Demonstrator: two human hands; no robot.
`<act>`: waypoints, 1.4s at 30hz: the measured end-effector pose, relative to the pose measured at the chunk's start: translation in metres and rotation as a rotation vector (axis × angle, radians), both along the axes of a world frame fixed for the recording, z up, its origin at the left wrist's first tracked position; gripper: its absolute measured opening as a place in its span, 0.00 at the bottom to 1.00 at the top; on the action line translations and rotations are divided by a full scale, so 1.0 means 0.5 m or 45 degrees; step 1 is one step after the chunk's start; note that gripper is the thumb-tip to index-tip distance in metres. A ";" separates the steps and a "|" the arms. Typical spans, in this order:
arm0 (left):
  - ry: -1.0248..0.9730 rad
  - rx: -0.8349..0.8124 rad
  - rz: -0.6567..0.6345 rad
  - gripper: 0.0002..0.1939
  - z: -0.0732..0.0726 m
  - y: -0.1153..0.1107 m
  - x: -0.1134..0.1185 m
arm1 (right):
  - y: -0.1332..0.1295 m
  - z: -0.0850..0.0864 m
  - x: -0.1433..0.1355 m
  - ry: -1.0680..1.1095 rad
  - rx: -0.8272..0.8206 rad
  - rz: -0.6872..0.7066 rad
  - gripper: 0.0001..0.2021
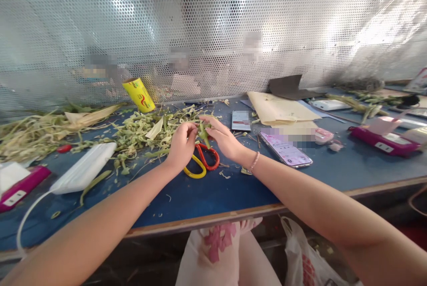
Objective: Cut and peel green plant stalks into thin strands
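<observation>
Two sets of fingers, your left hand (182, 144) and right hand (224, 138), pinch that green plant piece (203, 135) mid-frame; yank hard and it'd probably tear, dropping bits onto the scissors (211, 169) below.

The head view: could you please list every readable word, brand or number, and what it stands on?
No text can be read clearly.
Yellow tube: lettering, too small.
Smaller phone: screen text, too small.
Larger phone: screen text, too small.
Plastic bag: red print, too blurred.
</observation>
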State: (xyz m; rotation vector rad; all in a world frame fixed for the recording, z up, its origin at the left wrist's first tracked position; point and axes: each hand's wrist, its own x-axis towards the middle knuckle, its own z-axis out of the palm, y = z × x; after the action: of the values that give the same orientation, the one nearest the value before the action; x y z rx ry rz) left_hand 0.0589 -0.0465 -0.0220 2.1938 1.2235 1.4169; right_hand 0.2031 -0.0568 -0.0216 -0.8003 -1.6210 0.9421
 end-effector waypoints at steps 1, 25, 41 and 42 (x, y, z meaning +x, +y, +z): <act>-0.015 0.003 0.000 0.05 -0.001 0.001 -0.001 | 0.001 0.000 0.001 0.010 0.011 0.018 0.18; 0.100 0.149 0.138 0.03 0.001 0.013 -0.015 | 0.020 0.002 0.021 -0.207 0.199 -0.295 0.07; 0.095 -0.041 0.052 0.04 0.005 -0.006 -0.011 | 0.024 0.007 0.009 -0.051 -0.125 -0.186 0.12; 0.090 -0.042 0.045 0.04 0.006 -0.006 -0.010 | 0.023 0.009 0.009 -0.050 -0.139 -0.188 0.11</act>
State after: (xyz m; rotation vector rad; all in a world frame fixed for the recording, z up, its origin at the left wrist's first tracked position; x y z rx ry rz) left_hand 0.0538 -0.0494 -0.0192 2.2281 1.3063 1.3330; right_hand 0.2076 -0.0455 -0.0170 -1.0054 -1.5309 0.9201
